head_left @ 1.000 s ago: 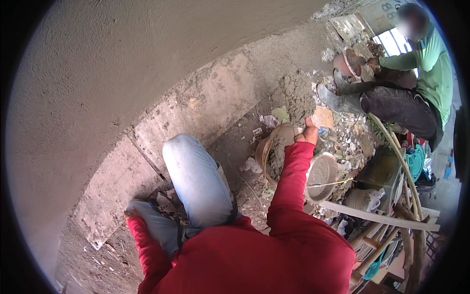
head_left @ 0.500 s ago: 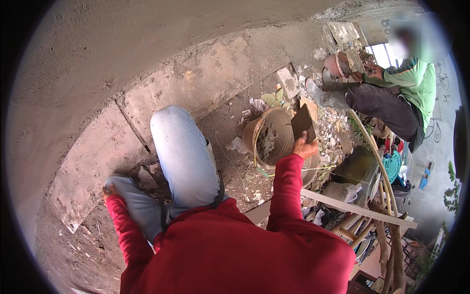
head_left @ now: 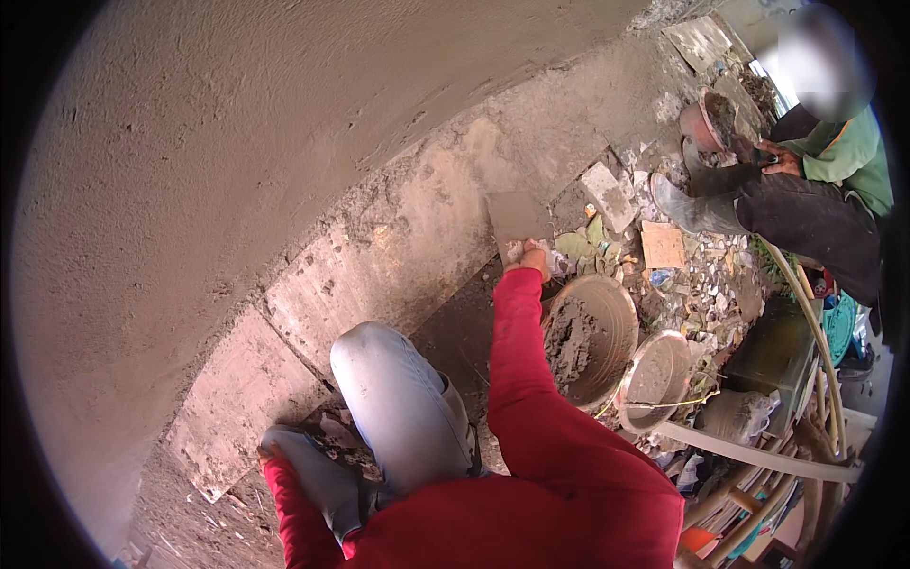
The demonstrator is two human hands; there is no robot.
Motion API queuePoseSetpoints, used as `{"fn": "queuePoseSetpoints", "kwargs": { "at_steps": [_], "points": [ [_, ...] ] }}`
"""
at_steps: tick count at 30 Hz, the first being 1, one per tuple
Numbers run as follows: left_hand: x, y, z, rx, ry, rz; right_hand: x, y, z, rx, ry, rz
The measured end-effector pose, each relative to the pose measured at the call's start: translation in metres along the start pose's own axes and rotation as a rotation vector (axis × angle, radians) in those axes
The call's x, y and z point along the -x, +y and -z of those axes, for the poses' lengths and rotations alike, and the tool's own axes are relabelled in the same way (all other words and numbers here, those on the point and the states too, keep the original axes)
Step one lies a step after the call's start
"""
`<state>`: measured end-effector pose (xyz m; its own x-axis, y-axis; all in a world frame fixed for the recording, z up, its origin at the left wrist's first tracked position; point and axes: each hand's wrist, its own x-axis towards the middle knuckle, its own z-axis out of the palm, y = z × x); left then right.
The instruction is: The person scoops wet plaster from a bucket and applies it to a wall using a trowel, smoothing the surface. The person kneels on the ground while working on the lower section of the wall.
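My right hand (head_left: 528,256) is closed on a flat, rectangular plastering float (head_left: 519,216), its grey-brown face turned up, near the foot of the wall. How the fingers wrap its underside is hidden. Just right of my forearm stands a round tub (head_left: 621,318) with wet grey mortar (head_left: 571,343) inside. Beside that tub is a smaller bowl (head_left: 684,365) holding greyish liquid. My left hand (head_left: 269,444) rests against my bent left leg, its fingers too hidden to make out.
A rough plastered wall (head_left: 218,142) rises along the left, with flat boards (head_left: 389,251) at its base. A person in a green top (head_left: 858,152) sits at the far right by a reddish bucket (head_left: 706,123). Rubble (head_left: 711,275) and a pale plank (head_left: 758,455) lie rightward.
My right hand has carried the float from over the tub leftward and up toward the wall. My view has shifted, and the smaller bowl now shows fully.
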<state>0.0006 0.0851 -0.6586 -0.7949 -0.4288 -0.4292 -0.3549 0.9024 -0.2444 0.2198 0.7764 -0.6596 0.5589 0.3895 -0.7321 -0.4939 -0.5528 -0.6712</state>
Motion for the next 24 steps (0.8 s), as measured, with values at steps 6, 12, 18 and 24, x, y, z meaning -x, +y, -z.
{"fn": "queuePoseSetpoints", "kwargs": {
  "at_steps": [6, 12, 18, 24],
  "points": [
    [0.063, 0.035, 0.040, 0.060, 0.095, -0.103, -0.060, -0.004, -0.103, 0.202, 0.001, 0.043],
    [0.087, 0.022, 0.054, 0.107, 0.129, -0.264, -0.083, -0.018, -0.240, -0.045, 0.214, -0.090],
    [0.109, 0.004, 0.057, 0.178, 0.143, -0.357, -0.085, -0.038, -0.259, -0.105, 0.047, -0.104],
    [0.116, -0.013, 0.045, 0.244, 0.146, -0.420, -0.073, -0.055, -0.238, -0.262, -0.177, -0.071]
  ]
}}
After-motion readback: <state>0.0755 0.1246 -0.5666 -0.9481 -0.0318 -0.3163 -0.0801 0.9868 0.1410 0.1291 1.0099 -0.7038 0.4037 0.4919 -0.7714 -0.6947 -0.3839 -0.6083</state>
